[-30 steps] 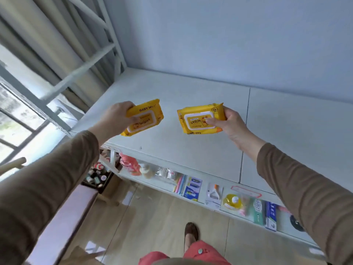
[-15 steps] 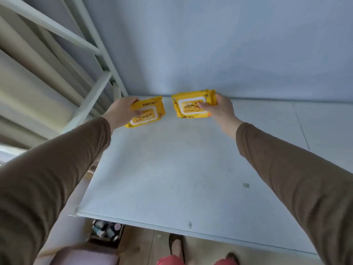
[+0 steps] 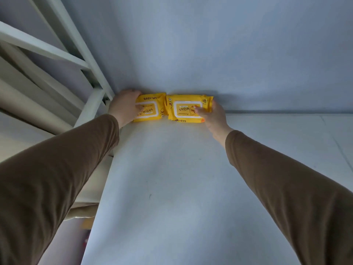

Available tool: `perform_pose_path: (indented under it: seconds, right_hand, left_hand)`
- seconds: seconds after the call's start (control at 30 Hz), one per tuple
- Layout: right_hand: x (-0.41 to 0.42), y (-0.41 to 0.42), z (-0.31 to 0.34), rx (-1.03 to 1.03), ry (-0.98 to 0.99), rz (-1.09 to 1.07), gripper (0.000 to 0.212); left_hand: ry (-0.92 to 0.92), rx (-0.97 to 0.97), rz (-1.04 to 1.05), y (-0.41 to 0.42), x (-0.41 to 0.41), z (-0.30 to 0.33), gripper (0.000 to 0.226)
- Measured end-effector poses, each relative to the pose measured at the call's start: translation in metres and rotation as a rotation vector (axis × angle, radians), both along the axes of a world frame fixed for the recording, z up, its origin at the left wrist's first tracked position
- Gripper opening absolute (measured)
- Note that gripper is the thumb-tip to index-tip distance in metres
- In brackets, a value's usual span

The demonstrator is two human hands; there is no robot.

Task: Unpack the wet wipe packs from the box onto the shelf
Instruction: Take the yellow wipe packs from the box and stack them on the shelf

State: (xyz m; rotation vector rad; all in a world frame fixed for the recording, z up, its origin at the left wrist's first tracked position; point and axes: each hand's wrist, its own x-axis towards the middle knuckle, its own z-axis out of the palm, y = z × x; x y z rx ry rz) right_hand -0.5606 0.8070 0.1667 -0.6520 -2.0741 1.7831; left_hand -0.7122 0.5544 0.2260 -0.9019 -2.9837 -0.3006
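Two yellow wet wipe packs lie side by side at the back of the white shelf top (image 3: pixel 172 188), against the wall. My left hand (image 3: pixel 124 107) grips the left pack (image 3: pixel 150 107) by its left end, thumb on its top face. My right hand (image 3: pixel 212 114) holds the right pack (image 3: pixel 188 108) by its right end, thumb on the white lid. The two packs touch each other in the middle. The box is out of view.
A white metal frame (image 3: pixel 91 87) with slanted bars rises at the shelf's left back corner. The pale blue wall (image 3: pixel 210 54) closes the back. A seam (image 3: pixel 336 138) divides the shelf top at the far right.
Both hands have carried the packs forward from mid-air over the shelf to the back wall and brought them down onto the shelf top, touching each other.
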Motion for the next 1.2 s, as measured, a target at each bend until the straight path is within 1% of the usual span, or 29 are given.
perform_pose_path:
  seconds: [0.07,0.13,0.2,0.3,0.37,0.43,0.57,0.67,0.77,0.83,0.87,0.93,1.0,1.1,1.2]
  right_hand:
    - [-0.003,0.004,-0.006,0.048,-0.025,0.015,0.038]
    - [-0.004,0.007,-0.006,0.083,-0.045,0.030,0.036]
    - [-0.005,0.007,-0.007,0.128,-0.050,0.004,0.033]
    - [-0.005,-0.003,-0.015,0.206,-0.008,-0.122,0.031]
    - [-0.004,-0.013,-0.021,0.243,0.009,-0.209,0.029]
    - [-0.004,-0.019,-0.025,0.298,0.011,-0.271,0.030]
    - [-0.008,-0.022,-0.024,0.397,-0.039,-0.298,0.033]
    - [-0.010,-0.019,-0.017,0.361,-0.107,-0.250,0.035]
    - [0.001,-0.006,-0.008,0.284,-0.157,-0.233,0.049]
    - [0.021,0.005,0.000,0.292,-0.200,-0.205,0.061]
    - [0.035,0.011,0.003,0.313,-0.222,-0.178,0.064]
    - [0.071,0.025,0.010,0.395,-0.253,-0.123,0.059]
    - [0.117,0.041,0.016,0.505,-0.274,-0.090,0.051]
    - [0.199,0.069,0.029,0.640,-0.339,-0.060,0.046]
    - [0.293,0.099,0.041,0.721,-0.423,-0.067,0.045]
  left_hand:
    - [0.067,0.020,0.006,0.000,0.003,-0.007,0.038]
    - [0.102,0.061,0.011,0.001,0.004,-0.013,0.042]
    - [0.114,0.083,-0.004,0.003,0.001,-0.018,0.039]
    - [0.116,0.091,-0.073,0.003,-0.006,-0.017,0.036]
    - [0.176,0.051,-0.102,0.001,-0.008,-0.016,0.038]
    - [0.240,0.026,-0.102,0.000,-0.008,-0.015,0.038]
    - [0.257,-0.005,-0.062,0.008,-0.001,-0.018,0.036]
    - [0.240,-0.003,0.001,0.012,0.009,-0.017,0.037]
    - [0.265,0.036,0.054,0.017,0.026,-0.012,0.047]
    - [0.293,0.098,0.041,0.026,0.046,-0.009,0.051]
    - [0.291,0.135,0.016,0.033,0.059,-0.008,0.051]
    - [0.250,0.175,-0.056,0.052,0.089,-0.007,0.050]
    - [0.131,0.175,-0.119,0.076,0.123,-0.011,0.046]
    - [-0.078,0.146,-0.222,0.118,0.186,-0.018,0.040]
    - [-0.152,0.147,-0.345,0.167,0.262,-0.016,0.038]
